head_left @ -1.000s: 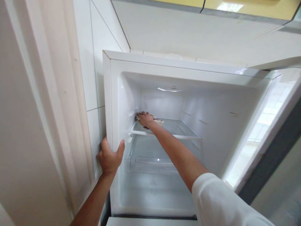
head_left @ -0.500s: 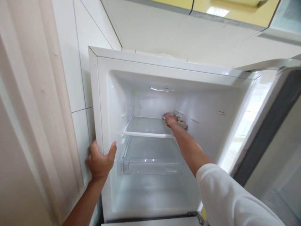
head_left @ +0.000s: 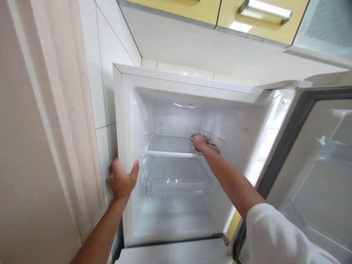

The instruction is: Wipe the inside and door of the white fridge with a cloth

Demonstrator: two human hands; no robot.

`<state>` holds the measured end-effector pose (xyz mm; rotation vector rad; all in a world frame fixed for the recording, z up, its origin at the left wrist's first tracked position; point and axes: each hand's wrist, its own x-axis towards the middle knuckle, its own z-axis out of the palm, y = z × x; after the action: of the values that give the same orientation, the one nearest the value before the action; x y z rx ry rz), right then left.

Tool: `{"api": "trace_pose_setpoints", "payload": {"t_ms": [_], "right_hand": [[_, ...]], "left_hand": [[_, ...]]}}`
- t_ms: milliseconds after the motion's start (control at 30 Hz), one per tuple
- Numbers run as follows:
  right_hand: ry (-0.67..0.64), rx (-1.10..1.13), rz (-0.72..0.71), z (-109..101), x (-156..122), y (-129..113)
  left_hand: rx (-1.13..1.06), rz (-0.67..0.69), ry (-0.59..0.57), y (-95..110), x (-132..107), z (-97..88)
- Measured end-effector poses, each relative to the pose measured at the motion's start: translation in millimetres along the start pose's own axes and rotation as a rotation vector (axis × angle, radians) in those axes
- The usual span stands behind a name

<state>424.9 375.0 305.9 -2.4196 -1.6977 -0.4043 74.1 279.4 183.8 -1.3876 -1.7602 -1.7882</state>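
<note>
A white refrigerator (head_left: 192, 80) stands with its upper compartment open. My left hand (head_left: 123, 179) grips its left side edge, thumb on the front frame and fingers round the outer side. Deep inside, my right hand (head_left: 199, 140) is closed on a patterned cloth (head_left: 213, 147), which is bunched under and beside the fingers. The cloth lies at the right end of the glass shelf (head_left: 170, 143), near the right inner wall. Part of it is hidden by my hand and forearm. Lower down sits a clear plastic drawer (head_left: 178, 187).
The open refrigerator door (head_left: 316, 168) swings out on the right. Yellow cabinets (head_left: 258, 22) hang overhead. A wooden door frame (head_left: 66, 110) and a tiled wall (head_left: 101, 91) stand close on the left. Below is the lower door's top edge (head_left: 176, 253).
My view has shifted, bringing more of the open door and overhead cabinets into sight. My right hand stays on the cloth at the shelf's right end; my left hand keeps its hold.
</note>
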Motion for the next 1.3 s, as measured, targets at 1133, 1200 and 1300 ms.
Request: {"api": "trace_pose_setpoints", "payload": {"t_ms": [1133,1200,1300], "right_hand": [[0.271,-0.015,-0.459,-30,-44,-149],[0.346,-0.053,-0.410,-44,-33,-126],[0.471,-0.123,-0.323,-70,-16,-82]], "left_hand": [[-0.020,0.058,-0.023,1,-3,-0.1],[-0.021,0.069,-0.018,1,-3,-0.2],[-0.026,0.078,-0.016,1,-3,-0.5]]}}
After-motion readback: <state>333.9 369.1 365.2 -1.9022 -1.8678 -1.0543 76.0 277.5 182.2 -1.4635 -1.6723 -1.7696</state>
